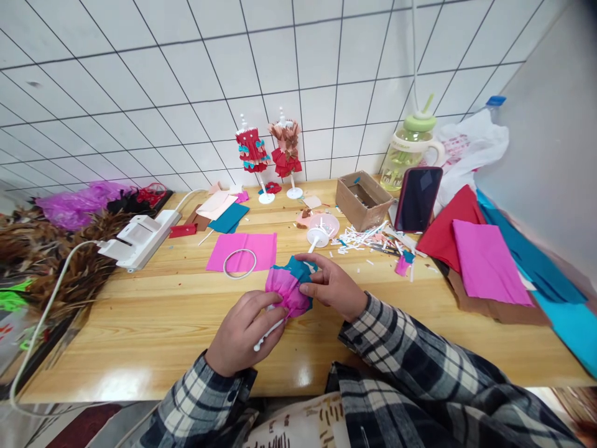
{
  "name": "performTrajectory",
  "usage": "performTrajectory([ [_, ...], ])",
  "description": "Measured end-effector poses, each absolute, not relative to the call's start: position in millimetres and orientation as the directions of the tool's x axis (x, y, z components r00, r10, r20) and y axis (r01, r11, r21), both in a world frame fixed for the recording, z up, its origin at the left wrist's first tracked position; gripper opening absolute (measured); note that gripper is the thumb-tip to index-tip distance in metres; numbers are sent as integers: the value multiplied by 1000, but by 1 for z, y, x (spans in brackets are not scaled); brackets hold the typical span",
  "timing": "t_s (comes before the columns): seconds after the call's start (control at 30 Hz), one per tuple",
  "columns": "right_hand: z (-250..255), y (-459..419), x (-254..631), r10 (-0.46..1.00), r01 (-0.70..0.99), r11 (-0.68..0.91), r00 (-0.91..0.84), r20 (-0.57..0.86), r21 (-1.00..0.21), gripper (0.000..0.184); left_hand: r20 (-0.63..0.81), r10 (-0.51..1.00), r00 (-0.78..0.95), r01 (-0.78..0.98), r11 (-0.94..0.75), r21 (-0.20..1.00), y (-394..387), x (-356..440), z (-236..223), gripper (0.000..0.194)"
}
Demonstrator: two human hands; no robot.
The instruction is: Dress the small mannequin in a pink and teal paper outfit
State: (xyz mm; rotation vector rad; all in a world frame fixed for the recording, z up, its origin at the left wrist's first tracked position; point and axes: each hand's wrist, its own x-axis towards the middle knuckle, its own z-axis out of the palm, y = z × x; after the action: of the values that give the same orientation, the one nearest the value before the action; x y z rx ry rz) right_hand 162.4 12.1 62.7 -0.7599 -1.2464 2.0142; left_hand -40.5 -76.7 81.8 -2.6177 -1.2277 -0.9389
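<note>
Plaid sleeves (410, 348) cross the desk (153, 336). Between the left hand (246, 331) and right hand (336, 285) tilts a white stand dressed in pink and teal paper (285, 292): the left grips near its knobbed end, the right pinches the teal side. Just beyond, a ring (239, 250) overlaps a pink sheet (263, 252).

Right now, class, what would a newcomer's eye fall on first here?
First, the pink and teal piece between the left hand and right hand, mid-picture. Behind it, by the tiled wall, stand two small mannequins, one wearing blue bows. At far left lies a purple plastic bag.
</note>
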Motion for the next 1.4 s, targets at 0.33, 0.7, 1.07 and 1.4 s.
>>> performTrajectory([
  [0.33,67,13,168,743,-309,-287,-669,-7,-907,74,584,672,457,733,-656,181,-77,-39,81,28],
  [0.7,63,16,168,639,-208,-333,-767,-57,-920,65,573,620,537,710,-698,90,-78,-38,80,30],
  [1.07,66,9,165,858,-8,-110,-506,-90,-994,50,536,560,631,666,-746,-4,-80,-42,70,34],
  [1.4,65,17,169,764,-177,-172,-645,-18,-969,50,594,610,524,736,-675,43,-79,-37,74,32],
])
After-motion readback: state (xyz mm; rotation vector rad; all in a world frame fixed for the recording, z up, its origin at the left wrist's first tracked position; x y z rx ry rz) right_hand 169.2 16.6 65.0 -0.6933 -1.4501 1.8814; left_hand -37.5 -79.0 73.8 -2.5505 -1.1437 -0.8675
